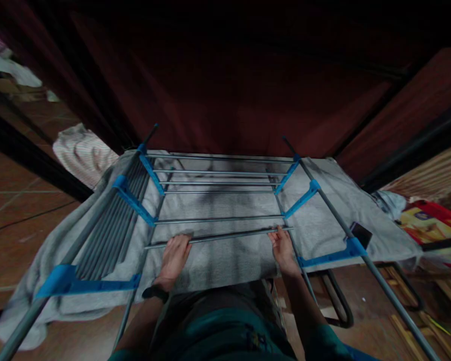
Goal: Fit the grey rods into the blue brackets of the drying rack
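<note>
Dark red curtain (229, 100) ahead of us, grey cloth (225, 263) spread under the drying rack (135, 203). We've got its nearest rod (229, 235) at both ends: left hand (175, 258) fingers curled over it, right hand (283, 248) fingers closed around it. A small black object (361, 233) sits on the right rail.

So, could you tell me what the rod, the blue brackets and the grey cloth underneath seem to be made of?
The rod held by the left hand and right hand looks like bare metal: thin, grey, dull sheen. The blue brackets seem moulded plastic, matte, evenly coloured. The grey cloth looks like terry towelling, soft and nubbly.
</note>
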`<state>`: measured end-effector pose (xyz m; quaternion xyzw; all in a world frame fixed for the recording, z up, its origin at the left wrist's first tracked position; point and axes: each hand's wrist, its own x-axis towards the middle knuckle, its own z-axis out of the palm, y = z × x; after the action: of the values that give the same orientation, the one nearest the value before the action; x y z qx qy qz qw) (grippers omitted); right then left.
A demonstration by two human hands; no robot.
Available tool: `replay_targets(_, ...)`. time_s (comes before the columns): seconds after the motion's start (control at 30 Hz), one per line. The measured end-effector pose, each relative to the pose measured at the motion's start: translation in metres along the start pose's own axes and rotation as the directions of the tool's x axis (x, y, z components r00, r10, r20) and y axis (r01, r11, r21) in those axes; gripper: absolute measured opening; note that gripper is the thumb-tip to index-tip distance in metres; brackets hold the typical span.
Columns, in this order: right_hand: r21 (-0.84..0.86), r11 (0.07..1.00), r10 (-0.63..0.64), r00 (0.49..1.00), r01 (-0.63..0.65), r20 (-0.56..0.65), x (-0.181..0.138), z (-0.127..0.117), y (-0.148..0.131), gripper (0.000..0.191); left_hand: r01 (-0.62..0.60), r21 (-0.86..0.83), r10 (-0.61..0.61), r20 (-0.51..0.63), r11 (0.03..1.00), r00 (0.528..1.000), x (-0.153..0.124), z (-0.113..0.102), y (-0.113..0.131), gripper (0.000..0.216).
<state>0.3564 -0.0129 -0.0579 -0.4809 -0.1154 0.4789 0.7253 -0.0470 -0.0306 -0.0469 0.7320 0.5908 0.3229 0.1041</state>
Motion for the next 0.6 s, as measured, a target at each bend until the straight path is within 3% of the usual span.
replay_targets(0.2, 0.025, 1.0, 0.008, 0.998, -0.01, 0.064, -0.001, 0.004, -0.004, 0.02, -0.117, 0.208, 0.115, 0.018, 0.971, 0.993, -0.001, -0.004, -0.011, 0.034)
replay_targets(0.6, 0.039, 0.999, 0.014, 0.998, -0.016, 0.062, 0.001, 0.016, -0.012, 0.029, -0.222, 0.193, 0.222, 0.026, 0.956, 0.975, -0.004, -0.011, -0.014, 0.041)
